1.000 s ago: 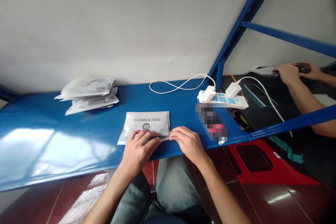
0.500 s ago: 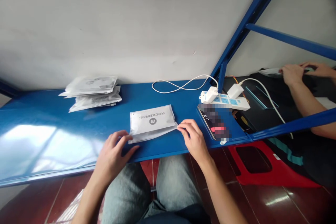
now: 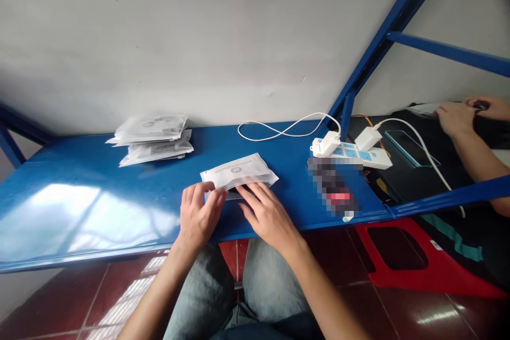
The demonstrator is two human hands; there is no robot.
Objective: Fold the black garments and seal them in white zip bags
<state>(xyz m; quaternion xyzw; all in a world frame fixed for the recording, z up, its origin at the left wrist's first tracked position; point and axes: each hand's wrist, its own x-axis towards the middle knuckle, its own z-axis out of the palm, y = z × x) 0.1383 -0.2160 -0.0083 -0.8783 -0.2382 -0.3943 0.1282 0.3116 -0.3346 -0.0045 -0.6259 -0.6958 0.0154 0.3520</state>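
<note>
On the blue shelf (image 3: 217,143) sat a white pouch (image 3: 238,170) — seemingly light, soft and slippery, best taken by its near edge, where the left hand (image 3: 198,215) pinched it and the right hand (image 3: 271,213) touched, fingers spread.

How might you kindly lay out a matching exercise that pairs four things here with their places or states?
Column one:
1. White pouch with grey lettering
2. Stack of white plastic pouches
3. White power strip with blue sockets
4. Dark-screened, teal-edged phone

Column two:
A. On the black surface
B. Touched by the left hand and right hand
C. Holding two white chargers
D. Left rear of the blue tabletop

Pairs: 1-B, 2-D, 3-C, 4-A
</note>
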